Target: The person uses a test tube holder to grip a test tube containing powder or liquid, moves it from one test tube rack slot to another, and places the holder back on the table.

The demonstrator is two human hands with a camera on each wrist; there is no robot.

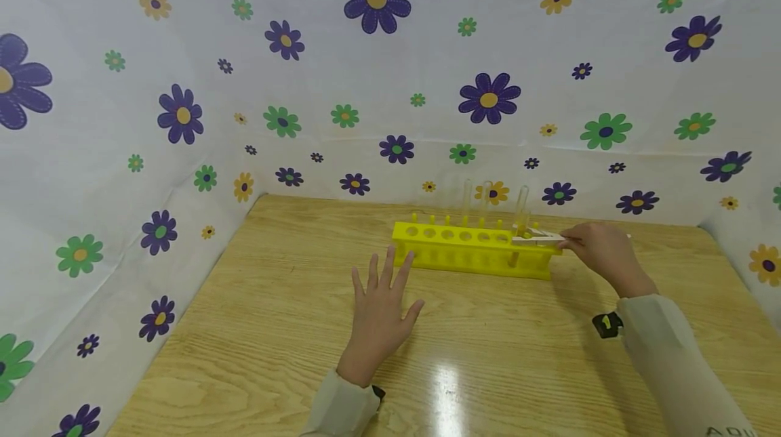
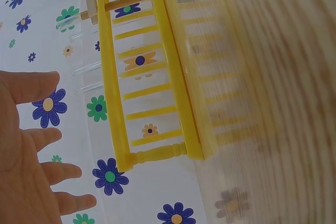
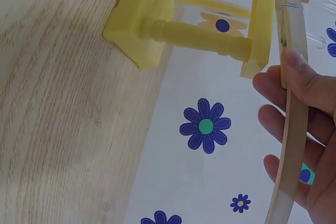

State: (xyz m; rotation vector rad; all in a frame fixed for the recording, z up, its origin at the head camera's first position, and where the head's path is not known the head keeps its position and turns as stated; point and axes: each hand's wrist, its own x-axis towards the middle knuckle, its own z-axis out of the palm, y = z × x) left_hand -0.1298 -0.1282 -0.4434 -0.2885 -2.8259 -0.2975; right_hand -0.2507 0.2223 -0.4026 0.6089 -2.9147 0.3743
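Observation:
A yellow test tube rack [image 1: 456,237] stands near the back of the table. My right hand [image 1: 604,251] grips a wooden test tube holder [image 3: 295,124] at the rack's right end, thumb on one side and fingers curled on the other. The holder's jaws lie level over the top plate, around a glass test tube [image 1: 521,203] with brownish contents. That tube stands upright in a hole, its lower part showing below the plate. Before the rack's left end, my left hand [image 1: 381,308] has its fingers spread, fingertips close to the front edge, holding nothing.
Clear test tubes [image 1: 467,196] stand along the back row of the rack, among short yellow pegs [image 1: 414,218]. A white flower-print sheet [image 1: 329,78] hangs behind and beside the wooden table [image 1: 274,328].

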